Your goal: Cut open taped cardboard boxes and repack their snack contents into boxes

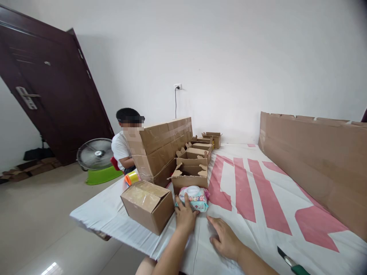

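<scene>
The left hand [185,217] is pressing spread fingers on the soft pastel wet-wipe pack [194,198], lying between the taped brown cardboard box [147,205] and the open carton [189,175]. The right hand [226,240] is resting flat and empty on the red-and-white table cover [258,198]. That slippery pack could be sliding away under one-handed pressure.

A pack of wipes [194,198] is touched by the left hand [185,215] on the table [258,206]. The right hand [226,238] is laid flat on the table just right of the pack. A taped box [147,206] is seen just left of the pack, an open box [189,175] directly behind it. A knife [292,262] lies well right of the pack.
</scene>
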Available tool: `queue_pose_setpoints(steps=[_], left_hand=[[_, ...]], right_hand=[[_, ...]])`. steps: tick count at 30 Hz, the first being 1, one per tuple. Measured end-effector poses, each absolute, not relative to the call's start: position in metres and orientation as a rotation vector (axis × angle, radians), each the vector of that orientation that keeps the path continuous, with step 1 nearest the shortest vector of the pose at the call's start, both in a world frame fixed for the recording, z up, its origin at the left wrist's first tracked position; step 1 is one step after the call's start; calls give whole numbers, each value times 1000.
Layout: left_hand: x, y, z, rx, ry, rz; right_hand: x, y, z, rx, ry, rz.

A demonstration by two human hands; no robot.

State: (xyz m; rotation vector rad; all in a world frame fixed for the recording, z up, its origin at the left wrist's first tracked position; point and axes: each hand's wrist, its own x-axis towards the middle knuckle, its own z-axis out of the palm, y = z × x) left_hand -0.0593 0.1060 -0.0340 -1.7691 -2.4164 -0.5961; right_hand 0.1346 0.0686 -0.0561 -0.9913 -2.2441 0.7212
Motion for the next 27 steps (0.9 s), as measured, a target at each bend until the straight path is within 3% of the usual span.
queue_pose_setpoints(steps=[13, 19, 27], left_hand=[[-45, 117, -37, -1733, -2246, -767], [-33, 118, -51, -2287, -1758, -838], [-43, 127, -47, -2036, -2027, -861]], right_hand=[[135, 70, -56, -970, -2227, 684], [134, 70, -54, -968, -2220, 675], [136, 68, -52, -973, -2219, 658]])
